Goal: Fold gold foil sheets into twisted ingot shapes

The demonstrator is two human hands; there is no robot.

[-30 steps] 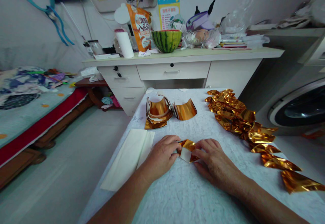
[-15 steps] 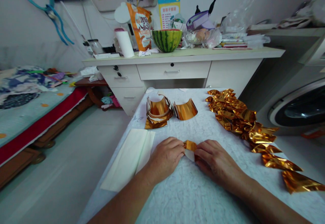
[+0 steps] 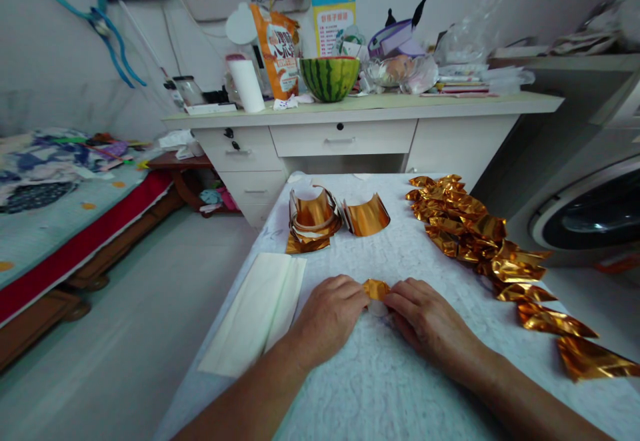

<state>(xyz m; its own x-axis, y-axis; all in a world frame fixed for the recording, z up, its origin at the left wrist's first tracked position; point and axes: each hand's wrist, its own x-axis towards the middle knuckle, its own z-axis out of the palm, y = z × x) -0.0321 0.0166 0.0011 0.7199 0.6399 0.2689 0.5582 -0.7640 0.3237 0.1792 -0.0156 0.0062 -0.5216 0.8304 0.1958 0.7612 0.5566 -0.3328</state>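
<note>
Room with pale walls: we record a white desk (image 3: 460, 139), bearing a cut watermelon half (image 3: 329, 82) and an orange snack pouch (image 3: 278, 54), all beyond the curled stack of gold foil sheets (image 3: 369, 218), our landmark. A front-loading washing machine (image 3: 560, 137) stands to the right of that stack, a bed (image 3: 95, 191) well to its left. Beneath it, we list a table under a pale quilted cloth (image 3: 395, 387).

Item: one gold foil piece (image 3: 376, 289), on the near side of the stack. Left hand (image 3: 330, 311): fingers bent, closed to a pinch on the piece's left end. Right hand (image 3: 425, 311): likewise closed, on the right end. Both thumbs we find largely hidden. Only a short span shows between the fingertips; its visible long axis runs crosswise, from hand to hand, gold side toward the stack, whitish part toward us. We cannot tell the full outline.

Item: nested roll of gold foil sheets (image 3: 313, 214), just left of the stack. Item: pale paper sheets (image 3: 250, 314), left and nearer. Item: folded gold foil pieces (image 3: 467, 227), in a long heaped row, right of the stack and trailing nearer.
</note>
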